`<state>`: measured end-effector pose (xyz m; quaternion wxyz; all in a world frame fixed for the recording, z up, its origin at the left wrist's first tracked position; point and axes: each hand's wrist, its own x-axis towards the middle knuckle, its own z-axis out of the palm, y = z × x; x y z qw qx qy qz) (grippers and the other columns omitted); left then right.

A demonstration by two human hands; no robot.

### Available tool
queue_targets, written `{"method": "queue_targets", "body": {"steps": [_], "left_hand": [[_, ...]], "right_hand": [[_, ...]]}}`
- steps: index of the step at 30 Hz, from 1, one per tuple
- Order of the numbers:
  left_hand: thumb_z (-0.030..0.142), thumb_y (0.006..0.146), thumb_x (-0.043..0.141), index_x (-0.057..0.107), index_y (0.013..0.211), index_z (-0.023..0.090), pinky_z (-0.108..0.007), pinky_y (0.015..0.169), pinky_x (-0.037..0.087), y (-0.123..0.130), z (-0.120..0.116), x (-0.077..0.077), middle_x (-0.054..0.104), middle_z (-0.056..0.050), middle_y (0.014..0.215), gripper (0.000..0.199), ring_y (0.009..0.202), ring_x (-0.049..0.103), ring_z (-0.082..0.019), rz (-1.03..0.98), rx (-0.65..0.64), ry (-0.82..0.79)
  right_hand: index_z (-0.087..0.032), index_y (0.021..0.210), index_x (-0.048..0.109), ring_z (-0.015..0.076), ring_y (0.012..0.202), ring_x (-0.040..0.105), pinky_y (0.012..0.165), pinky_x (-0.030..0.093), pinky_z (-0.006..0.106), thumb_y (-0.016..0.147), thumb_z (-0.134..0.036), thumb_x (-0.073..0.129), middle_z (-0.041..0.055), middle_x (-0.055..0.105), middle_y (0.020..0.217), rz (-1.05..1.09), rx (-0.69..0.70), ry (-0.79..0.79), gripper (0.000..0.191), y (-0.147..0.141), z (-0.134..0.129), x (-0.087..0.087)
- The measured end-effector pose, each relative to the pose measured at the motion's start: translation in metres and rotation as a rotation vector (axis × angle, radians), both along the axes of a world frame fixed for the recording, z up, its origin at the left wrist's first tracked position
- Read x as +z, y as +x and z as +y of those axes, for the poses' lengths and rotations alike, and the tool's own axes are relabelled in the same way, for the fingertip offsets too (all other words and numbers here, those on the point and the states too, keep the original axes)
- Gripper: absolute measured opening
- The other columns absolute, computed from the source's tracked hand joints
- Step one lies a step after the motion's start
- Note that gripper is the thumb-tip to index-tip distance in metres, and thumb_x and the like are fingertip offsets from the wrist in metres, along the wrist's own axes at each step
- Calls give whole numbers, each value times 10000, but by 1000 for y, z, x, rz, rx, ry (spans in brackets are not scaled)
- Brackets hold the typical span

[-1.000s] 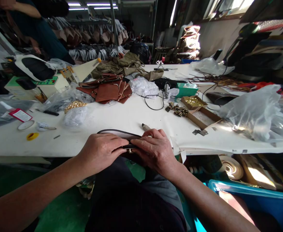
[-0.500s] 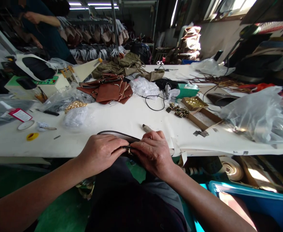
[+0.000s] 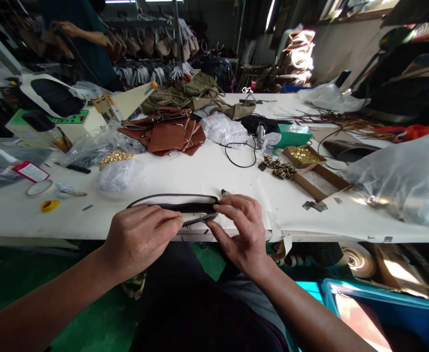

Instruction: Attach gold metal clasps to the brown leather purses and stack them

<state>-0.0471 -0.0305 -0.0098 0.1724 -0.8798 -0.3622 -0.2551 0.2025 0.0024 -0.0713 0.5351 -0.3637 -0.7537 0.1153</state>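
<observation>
At the table's front edge I hold a small dark-rimmed pouch or bag point(image 3: 185, 199) with a pale lining, its mouth spread into a long oval. My left hand point(image 3: 141, 239) is closed, thumb and fingers pinching the near rim. My right hand point(image 3: 242, 227) has the right end of the rim between thumb and fingertips, the other fingers loosely curved. A small brass-coloured fitting shows on the near rim between the hands. The pouch's lower part is hidden. Just beyond my right fingers lies a small pale tool point(image 3: 225, 193), mostly covered.
Brown leather bag pieces point(image 3: 166, 137) lie mid-table, beside gold chain point(image 3: 114, 157) and plastic wrapping. A cardboard tray point(image 3: 320, 183), metal fittings point(image 3: 280, 167) and a large plastic bag point(image 3: 408, 176) stand right. A blue bin point(image 3: 390, 296) is below. Another person point(image 3: 78, 44) stands back left.
The pouch's mouth has been spread wider. My hands have moved apart, and the right has let go of the brass fitting's area and shifted to the right end. The view has turned slightly.
</observation>
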Motion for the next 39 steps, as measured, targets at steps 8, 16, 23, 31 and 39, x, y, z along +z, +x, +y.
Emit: {"method": "queue_targets", "body": {"steps": [8, 16, 23, 31, 39], "left_hand": [[72, 924, 662, 697, 975, 225, -386, 728, 527, -2, -2, -12, 817, -19, 1027, 165, 791, 741, -218, 151, 261, 102], [414, 885, 755, 722, 1302, 163, -537, 1065, 520, 26, -54, -50, 743, -203, 1346, 488, 1115, 737, -368, 457, 207, -284], [451, 884, 781, 734, 1267, 88, -583, 1331, 227, 31, -28, -52, 779, -205, 1197, 530, 1225, 680, -376, 582, -182, -316], [421, 922, 771, 696, 834, 205, -464, 1209, 463, 24, 16, -103, 697, -24, 791, 245, 846, 658, -223, 369, -525, -382], [512, 943, 686, 770, 1043, 163, -539, 1121, 481, 6, 35, -94, 797, -111, 1052, 373, 965, 716, -277, 246, -341, -346]], "right_hand": [[-199, 852, 675, 151, 751, 559, 708, 468, 279, 851, -526, 827, -13, 627, 788, 654, 410, -947, 361, -64, 6, -7], [-198, 778, 682, 137, 707, 493, 698, 415, 260, 950, -518, 693, -34, 571, 722, 666, 405, -1068, 363, -66, -16, -72], [-185, 873, 747, 176, 750, 586, 737, 496, 295, 856, -592, 754, -2, 665, 755, 929, 218, -1204, 407, -47, -28, -112], [-178, 957, 739, 126, 724, 608, 713, 495, 258, 668, -367, 962, -16, 693, 830, 1260, 208, -1332, 411, -53, -43, -119], [-181, 926, 672, 126, 681, 617, 647, 485, 265, 631, -295, 951, -35, 689, 808, 1261, -17, -1333, 422, -56, -45, -126]]}}
